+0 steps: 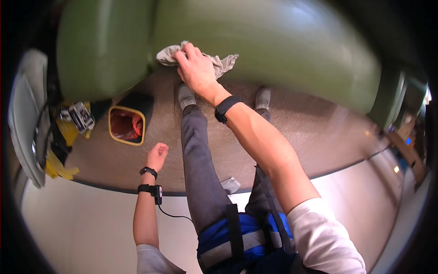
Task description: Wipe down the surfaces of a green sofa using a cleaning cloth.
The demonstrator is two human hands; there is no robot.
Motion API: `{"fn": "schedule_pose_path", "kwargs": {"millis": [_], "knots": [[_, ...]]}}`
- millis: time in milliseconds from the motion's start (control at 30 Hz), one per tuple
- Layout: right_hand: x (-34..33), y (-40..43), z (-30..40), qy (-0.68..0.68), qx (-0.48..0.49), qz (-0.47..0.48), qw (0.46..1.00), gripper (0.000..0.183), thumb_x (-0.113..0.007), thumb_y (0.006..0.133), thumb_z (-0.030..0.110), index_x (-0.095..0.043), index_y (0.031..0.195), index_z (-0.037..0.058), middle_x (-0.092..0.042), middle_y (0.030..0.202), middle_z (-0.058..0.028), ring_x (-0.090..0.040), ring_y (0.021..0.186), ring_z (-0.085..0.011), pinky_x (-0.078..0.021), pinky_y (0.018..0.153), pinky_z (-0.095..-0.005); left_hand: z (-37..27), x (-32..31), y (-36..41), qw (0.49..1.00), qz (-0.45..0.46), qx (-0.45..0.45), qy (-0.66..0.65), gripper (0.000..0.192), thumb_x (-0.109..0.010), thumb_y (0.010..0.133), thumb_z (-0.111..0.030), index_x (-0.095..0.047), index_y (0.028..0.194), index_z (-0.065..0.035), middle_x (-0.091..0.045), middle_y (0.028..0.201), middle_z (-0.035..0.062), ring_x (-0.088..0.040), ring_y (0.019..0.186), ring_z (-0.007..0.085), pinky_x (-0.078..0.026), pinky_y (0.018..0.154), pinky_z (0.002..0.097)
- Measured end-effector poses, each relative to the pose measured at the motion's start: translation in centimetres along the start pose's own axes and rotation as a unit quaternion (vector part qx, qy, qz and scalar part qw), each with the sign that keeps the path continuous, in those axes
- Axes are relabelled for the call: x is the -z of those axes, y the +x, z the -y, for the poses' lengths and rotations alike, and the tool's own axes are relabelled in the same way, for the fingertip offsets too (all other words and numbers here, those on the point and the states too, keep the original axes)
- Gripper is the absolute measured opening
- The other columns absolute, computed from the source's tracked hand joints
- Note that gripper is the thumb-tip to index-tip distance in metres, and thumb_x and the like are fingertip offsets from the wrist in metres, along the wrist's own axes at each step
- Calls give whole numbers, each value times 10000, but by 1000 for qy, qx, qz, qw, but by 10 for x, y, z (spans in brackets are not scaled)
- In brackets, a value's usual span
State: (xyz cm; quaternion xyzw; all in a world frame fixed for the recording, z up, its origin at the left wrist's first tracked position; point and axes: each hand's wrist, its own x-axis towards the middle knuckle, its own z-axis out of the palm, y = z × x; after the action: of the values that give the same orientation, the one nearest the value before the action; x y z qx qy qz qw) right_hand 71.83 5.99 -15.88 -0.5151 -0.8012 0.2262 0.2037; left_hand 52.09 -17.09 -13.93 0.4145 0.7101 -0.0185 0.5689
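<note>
Pressed against the lower front of a green padded sofa or bench point(267, 44), my right hand point(198, 68) grips a crumpled pale cloth point(224, 65). Parts of the cloth stick out on both sides of the hand. My left hand point(157, 157) hangs over the brown floor with its fingers curled and nothing seen in them. Just beyond it stands a dark square bin with a yellow rim point(143, 127) and a red bag liner point(125, 126) inside.
At the left are a grey padded chair point(29, 116), yellow gloves or cloths point(61, 167) and a small printed box point(81, 117). A pale scrap point(231, 185) lies between my legs. Wooden furniture point(407, 152) stands at the far right.
</note>
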Motion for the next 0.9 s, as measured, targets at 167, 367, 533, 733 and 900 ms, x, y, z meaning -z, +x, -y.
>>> {"fn": "schedule_pose_path", "kwargs": {"millis": [167,367,533,733,900], "knots": [[71,-75,-95,-7,-98,-89,991,312,-627,620,105,-501,905,124,-458,942,-77,-511,875,-238,-485,635,-340,-59,15,24,996,1,-70,49,71,-479,816,-62,-516,866,-25,-559,762,14,-538,713,88,-426,657,212],[157,-213,-228,-128,-221,-196,947,305,-590,634,100,-499,922,139,-474,968,-67,-519,873,-256,-488,676,-345,-111,-4,17,974,105,-30,196,111,-437,796,-23,-514,874,-34,-556,755,14,-550,723,83,-433,659,211],[223,-333,-317,-130,-571,-356,728,289,-505,769,167,-453,1029,53,-436,1004,-159,-503,876,-338,-420,782,-400,-175,-65,-4,968,181,-14,173,103,-440,824,-48,-514,889,-20,-559,774,30,-549,733,96,-436,683,222],[240,-328,-312,-71,-521,-365,768,394,-533,723,168,-438,1076,23,-393,1039,-177,-475,918,-333,-403,807,-403,-197,-109,-9,986,148,-26,71,110,-468,840,-83,-534,899,-18,-574,745,42,-549,717,101,-432,670,222],[182,-201,-230,15,-429,-298,852,442,-540,618,82,-441,1042,9,-374,981,-173,-453,900,-322,-421,786,-389,-178,-112,-5,992,114,-32,38,112,-455,843,-85,-520,911,-24,-574,760,46,-541,720,106,-424,677,224]]}}
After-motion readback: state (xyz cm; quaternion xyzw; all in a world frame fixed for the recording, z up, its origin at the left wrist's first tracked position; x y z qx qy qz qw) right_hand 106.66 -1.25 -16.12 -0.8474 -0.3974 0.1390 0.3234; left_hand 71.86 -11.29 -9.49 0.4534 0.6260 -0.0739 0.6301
